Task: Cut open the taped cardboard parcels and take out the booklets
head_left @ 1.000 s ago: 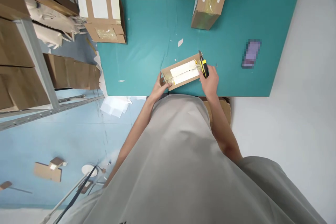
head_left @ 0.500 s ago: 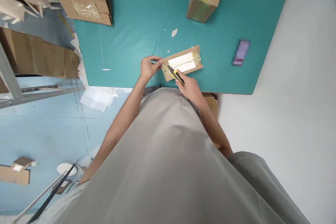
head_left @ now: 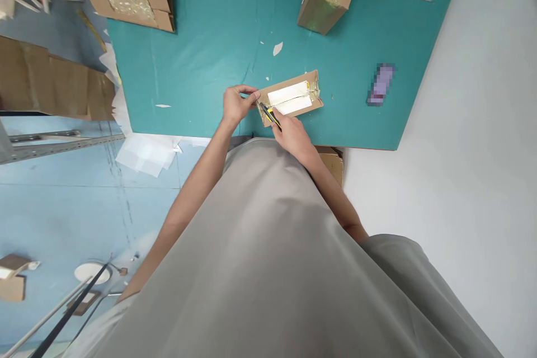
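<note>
A small flat cardboard box with two white labels and clear tape lies slightly tilted near the front edge of the green table. My left hand pinches the box's left end between thumb and fingers. In my right hand is a yellow and black utility knife, gripped by its handle. Its tip is at the taped left end of the box, close to my left fingertips. Whether the blade has gone into the tape is too small to tell.
A taped carton stands at the back, a larger carton at the back left. A blurred purple object lies on the right. Paper scraps are scattered about. A white wall borders the right side.
My right hand has moved left with the utility knife, bringing its tip from the labels to the box's left end. My left hand keeps its hold. The view has shifted slightly.
</note>
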Tool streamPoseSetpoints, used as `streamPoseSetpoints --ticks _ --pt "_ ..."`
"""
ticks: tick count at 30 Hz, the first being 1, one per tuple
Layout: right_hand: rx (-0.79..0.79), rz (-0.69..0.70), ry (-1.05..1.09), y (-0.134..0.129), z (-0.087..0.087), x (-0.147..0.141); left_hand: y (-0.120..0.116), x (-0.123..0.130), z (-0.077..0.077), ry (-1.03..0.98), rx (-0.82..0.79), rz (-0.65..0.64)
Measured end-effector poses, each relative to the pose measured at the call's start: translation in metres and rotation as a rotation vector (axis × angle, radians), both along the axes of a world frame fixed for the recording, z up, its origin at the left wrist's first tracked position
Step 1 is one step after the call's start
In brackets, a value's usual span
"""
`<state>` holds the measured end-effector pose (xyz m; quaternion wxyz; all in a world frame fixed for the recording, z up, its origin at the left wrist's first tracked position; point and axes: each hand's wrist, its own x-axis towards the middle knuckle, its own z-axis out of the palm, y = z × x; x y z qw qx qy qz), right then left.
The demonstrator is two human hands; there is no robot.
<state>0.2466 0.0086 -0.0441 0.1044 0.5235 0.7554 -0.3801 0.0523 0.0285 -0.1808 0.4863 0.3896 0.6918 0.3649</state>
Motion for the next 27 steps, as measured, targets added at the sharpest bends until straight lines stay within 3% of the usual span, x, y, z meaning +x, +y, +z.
streamPoseSetpoints --ticks 11,16,19,21,23,25,27 --pt "-0.081 0.039 -0.167 -0.003 0.017 -0.030 -0.004 0.000 -0.005 0.208 0.036 -0.016" --pt "-0.112 0.125 -0.247 -0.018 0.035 -0.026 -0.008 0.005 -0.001 0.246 0.055 -0.024" --pt "-0.050 0.076 -0.149 -0.017 0.038 -0.005 -0.011 0.006 0.000 0.201 0.061 -0.003" --pt "0.062 -0.045 -0.044 -0.007 0.027 0.023 -0.016 0.006 0.000 0.153 0.060 0.029" --pt "0.227 -0.239 -0.010 0.011 0.003 0.058 -0.023 0.006 0.002 0.118 0.056 0.077" --pt "0.350 -0.476 -0.093 0.031 -0.027 0.092 -0.032 0.007 0.005 0.104 0.030 0.114" --pt "0.353 -0.662 -0.183 0.047 -0.054 0.118 -0.041 0.010 0.010 0.096 -0.025 0.091"
